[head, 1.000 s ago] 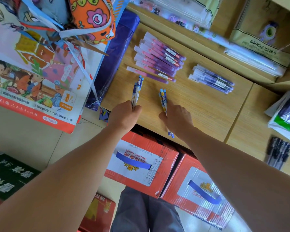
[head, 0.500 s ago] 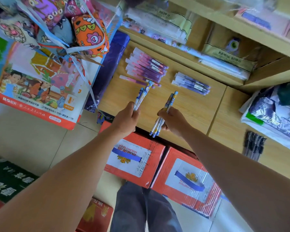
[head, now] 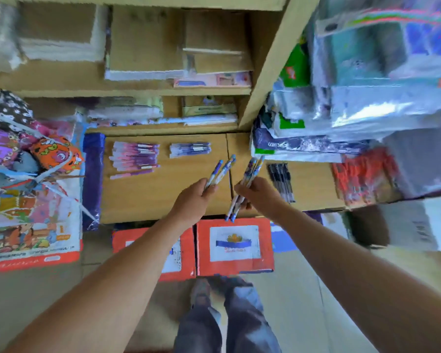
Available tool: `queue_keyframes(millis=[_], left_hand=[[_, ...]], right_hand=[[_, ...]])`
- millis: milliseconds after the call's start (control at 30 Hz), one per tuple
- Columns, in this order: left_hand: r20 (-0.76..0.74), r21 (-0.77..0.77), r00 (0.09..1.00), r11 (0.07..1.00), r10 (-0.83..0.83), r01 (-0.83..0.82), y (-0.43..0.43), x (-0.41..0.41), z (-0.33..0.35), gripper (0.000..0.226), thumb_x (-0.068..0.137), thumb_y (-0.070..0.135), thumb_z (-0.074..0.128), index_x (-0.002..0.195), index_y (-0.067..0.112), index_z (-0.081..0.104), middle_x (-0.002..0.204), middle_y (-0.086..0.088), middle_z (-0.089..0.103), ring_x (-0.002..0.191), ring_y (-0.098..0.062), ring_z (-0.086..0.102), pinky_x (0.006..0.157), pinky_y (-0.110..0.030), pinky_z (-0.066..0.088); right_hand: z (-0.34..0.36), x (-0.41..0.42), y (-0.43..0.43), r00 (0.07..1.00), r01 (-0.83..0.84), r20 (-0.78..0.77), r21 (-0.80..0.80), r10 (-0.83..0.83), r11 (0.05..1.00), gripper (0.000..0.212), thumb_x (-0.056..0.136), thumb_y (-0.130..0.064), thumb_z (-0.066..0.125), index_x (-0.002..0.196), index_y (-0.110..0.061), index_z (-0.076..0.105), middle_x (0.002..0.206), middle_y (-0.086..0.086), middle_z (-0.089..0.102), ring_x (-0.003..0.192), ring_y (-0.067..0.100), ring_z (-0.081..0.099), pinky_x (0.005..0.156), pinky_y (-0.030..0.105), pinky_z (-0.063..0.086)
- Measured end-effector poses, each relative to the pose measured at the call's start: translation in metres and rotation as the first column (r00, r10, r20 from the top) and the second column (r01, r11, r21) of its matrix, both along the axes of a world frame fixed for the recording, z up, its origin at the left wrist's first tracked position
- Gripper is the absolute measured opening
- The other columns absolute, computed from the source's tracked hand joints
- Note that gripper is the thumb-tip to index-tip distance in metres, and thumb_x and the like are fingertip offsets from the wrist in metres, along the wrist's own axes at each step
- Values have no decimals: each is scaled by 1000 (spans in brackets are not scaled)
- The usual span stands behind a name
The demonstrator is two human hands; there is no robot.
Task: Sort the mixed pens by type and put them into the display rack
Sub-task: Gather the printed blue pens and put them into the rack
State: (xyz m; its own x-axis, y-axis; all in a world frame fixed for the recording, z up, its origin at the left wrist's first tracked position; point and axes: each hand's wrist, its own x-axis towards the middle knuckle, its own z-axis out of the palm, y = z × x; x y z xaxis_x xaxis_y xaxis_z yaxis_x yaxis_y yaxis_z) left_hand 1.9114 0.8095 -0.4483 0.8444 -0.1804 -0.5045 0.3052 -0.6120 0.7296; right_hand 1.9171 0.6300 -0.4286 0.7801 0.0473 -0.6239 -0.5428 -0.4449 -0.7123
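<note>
My left hand (head: 192, 198) grips two blue-and-white pens (head: 220, 171) that point up and to the right above the wooden shelf (head: 163, 197). My right hand (head: 259, 196) holds a small bundle of the same blue pens (head: 250, 174), their lower ends sticking out past the shelf's front edge. On the shelf lie a row of pink pens (head: 135, 159), a smaller group of purple pens (head: 190, 149) and, to the right, several black pens (head: 280, 179). The picture is blurred by motion.
Colourful pouches (head: 54, 152) and a picture-book pack (head: 28, 225) crowd the left. Two red cartons (head: 234, 244) stand under the shelf by my legs. Plastic-wrapped stationery (head: 367, 98) fills the right shelves, with a red pack (head: 362, 174) below. Upper shelves hold paper stacks (head: 143, 59).
Both hands have lifted their blue pens off the shelf and moved right. The view has swung upward and rightward, showing more of the upper shelves.
</note>
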Motion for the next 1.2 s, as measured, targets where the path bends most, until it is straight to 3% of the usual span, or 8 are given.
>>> queue_keyframes(millis=[133,233,367,467,700,833,967,1200], left_hand=[[11,-97,992,987,-128,128,-67,-3,35,15,101,32,42,95,22,51,65,-2,50,55,-19,42,58,-34,37],[36,-88,966,962,-256,258,-127,-8,63,22,101,29,39,98,15,54,64,3,50,61,-23,46,64,-37,41],[56,-109,924,918,-378,382,-217,-23,95,19,102,29,38,94,20,54,65,1,51,56,-19,45,62,-36,38],[85,-104,905,900,-416,424,-290,-42,116,22,100,30,40,82,25,52,63,1,51,56,-21,47,60,-35,40],[129,-151,855,843,-502,517,-474,-96,152,25,101,22,42,78,17,49,58,-2,49,52,-21,45,57,-30,39],[134,-191,829,807,-543,559,-568,-112,166,28,101,22,41,75,18,48,52,-1,48,44,-18,41,49,-26,36],[138,-185,793,771,-594,610,-648,-109,170,28,101,26,40,75,21,50,55,0,51,50,-20,44,57,-30,40],[90,-175,751,732,-654,658,-770,-74,160,25,101,28,42,80,16,50,53,-1,49,47,-19,41,55,-29,37]], right_hand=[[40,-32,-68,982,177,66,-2,-176,984,32,92,-21,60,74,5,57,67,30,59,47,15,55,53,31,44],[73,-62,-127,953,287,93,18,-288,958,30,96,-14,56,67,-8,56,59,15,60,43,12,51,47,22,43],[100,-109,-214,906,415,85,9,-414,910,27,91,-28,60,78,-5,56,73,17,72,52,22,59,56,32,47],[121,-149,-278,845,528,91,4,-526,849,24,96,-17,57,76,-4,55,64,11,67,43,12,55,45,21,43],[149,-217,-437,756,650,153,-64,-636,758,20,95,-20,56,84,-4,60,64,8,60,45,12,57,50,25,48],[161,-235,-517,692,710,182,-1,-698,704,26,96,-18,55,72,-9,58,60,7,61,38,6,56,42,19,42],[172,-236,-584,643,746,196,63,-741,663,31,99,-16,51,69,-10,55,42,-5,58,33,2,50,39,16,40],[168,-199,-703,627,754,200,88,-753,651,29,98,-23,52,79,-5,64,83,20,71,52,17,56,51,23,46]])
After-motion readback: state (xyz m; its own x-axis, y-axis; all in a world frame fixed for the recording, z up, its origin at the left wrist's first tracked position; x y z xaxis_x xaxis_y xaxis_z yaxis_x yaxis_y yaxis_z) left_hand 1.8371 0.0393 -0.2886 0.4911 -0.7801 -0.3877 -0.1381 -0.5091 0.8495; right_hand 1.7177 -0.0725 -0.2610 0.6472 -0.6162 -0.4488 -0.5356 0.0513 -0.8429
